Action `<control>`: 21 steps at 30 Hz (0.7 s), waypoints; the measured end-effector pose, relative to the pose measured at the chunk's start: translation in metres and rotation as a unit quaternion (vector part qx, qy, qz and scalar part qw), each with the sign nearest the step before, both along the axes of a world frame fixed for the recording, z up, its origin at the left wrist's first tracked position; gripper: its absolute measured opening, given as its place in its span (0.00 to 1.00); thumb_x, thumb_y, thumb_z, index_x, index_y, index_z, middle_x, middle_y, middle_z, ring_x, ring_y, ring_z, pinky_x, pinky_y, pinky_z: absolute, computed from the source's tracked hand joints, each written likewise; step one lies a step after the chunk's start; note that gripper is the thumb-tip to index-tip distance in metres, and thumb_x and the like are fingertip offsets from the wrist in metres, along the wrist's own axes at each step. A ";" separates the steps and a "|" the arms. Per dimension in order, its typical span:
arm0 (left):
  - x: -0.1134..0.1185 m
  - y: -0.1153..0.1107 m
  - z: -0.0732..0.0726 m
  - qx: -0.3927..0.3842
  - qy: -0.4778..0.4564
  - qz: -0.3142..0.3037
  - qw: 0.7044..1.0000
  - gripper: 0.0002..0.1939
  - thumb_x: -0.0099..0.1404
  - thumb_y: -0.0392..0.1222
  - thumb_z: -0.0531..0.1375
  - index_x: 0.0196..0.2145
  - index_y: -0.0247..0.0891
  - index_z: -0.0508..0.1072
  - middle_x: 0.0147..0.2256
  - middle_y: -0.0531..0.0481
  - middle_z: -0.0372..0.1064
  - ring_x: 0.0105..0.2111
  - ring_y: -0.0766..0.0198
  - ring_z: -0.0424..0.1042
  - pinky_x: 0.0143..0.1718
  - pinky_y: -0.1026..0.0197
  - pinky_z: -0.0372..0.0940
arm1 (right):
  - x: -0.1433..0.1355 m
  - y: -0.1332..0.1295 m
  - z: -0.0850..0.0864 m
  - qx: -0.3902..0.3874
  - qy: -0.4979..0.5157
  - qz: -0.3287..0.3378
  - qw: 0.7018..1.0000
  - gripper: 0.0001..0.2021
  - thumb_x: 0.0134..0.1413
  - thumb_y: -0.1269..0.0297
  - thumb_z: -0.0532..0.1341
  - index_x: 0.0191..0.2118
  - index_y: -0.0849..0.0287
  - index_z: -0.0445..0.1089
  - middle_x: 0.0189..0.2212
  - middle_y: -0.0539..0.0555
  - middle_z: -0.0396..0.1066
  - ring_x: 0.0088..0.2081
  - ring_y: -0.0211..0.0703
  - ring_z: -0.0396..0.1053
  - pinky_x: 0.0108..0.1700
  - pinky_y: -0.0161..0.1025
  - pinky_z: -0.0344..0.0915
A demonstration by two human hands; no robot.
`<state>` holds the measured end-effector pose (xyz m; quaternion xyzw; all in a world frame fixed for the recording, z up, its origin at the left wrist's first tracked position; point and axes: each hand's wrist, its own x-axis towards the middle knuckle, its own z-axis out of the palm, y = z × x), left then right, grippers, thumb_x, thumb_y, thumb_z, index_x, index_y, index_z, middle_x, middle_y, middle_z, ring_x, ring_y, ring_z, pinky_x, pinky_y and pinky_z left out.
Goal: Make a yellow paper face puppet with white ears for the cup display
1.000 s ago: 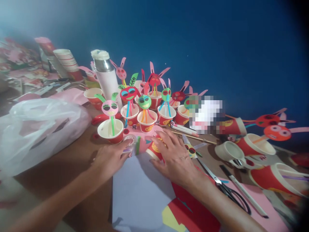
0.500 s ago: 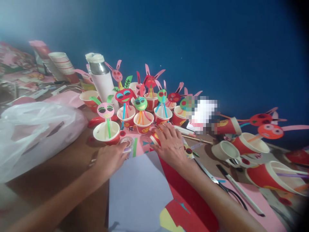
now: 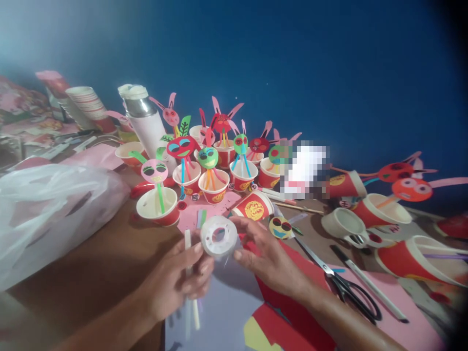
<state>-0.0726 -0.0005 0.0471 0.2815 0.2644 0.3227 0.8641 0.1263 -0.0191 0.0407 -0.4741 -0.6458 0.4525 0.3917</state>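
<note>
My left hand (image 3: 179, 273) is closed around a few pale drinking straws (image 3: 196, 312), with its thumb and finger on the left edge of a roll of clear tape (image 3: 219, 237). The roll is held up above a pale grey-lilac paper sheet (image 3: 219, 312). On its right side, the curved fingers and thumb of my right hand (image 3: 266, 253) grip the roll's edge. A red paper cup (image 3: 254, 207) lies on its side just beyond. Close to my right hand is a yellow paper face (image 3: 281, 227) with red-rimmed eyes.
Several cups with paper-faced straw figures (image 3: 214, 187) stand behind. Scissors (image 3: 347, 282) and a marker (image 3: 369, 282) lie right, near a white mug (image 3: 343, 226). A plastic bag (image 3: 58, 209) fills the left; a flask (image 3: 144, 119) stands farther back. Red paper (image 3: 303, 292) lies under my right arm.
My left hand has lifted the tape roll off the table and brought it nearer, with straws in its grasp. My right hand has left the tipped cup and come to the roll.
</note>
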 end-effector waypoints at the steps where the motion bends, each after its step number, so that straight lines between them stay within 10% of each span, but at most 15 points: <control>1: 0.005 -0.001 -0.004 -0.026 -0.022 -0.008 0.999 0.11 0.61 0.45 0.59 0.26 0.37 0.66 0.21 0.59 0.60 0.12 0.80 0.43 0.14 0.72 0.49 | -0.002 -0.003 -0.002 -0.028 0.048 0.012 0.998 0.25 0.53 0.54 0.61 0.55 0.54 0.60 0.51 0.56 0.66 0.50 0.47 0.65 0.49 0.44 0.62; 7: 0.019 -0.003 -0.018 -0.109 0.002 -0.010 0.994 0.14 0.56 0.46 0.62 0.24 0.32 0.68 0.21 0.54 0.65 0.12 0.80 0.51 0.15 0.71 0.49 | -0.010 -0.009 -0.008 -0.090 0.182 -0.047 0.978 0.21 0.49 0.58 0.65 0.48 0.58 0.66 0.43 0.55 0.72 0.43 0.46 0.68 0.46 0.43 0.64; 21: 0.027 -0.006 -0.027 -0.108 0.058 0.003 0.992 0.16 0.55 0.47 0.65 0.27 0.36 0.62 0.21 0.59 0.64 0.11 0.82 0.47 0.15 0.72 0.43 | -0.010 -0.016 0.003 -0.048 0.020 -0.106 0.993 0.02 0.49 0.68 0.62 0.30 0.58 0.68 0.27 0.47 0.70 0.31 0.36 0.67 0.35 0.32 0.62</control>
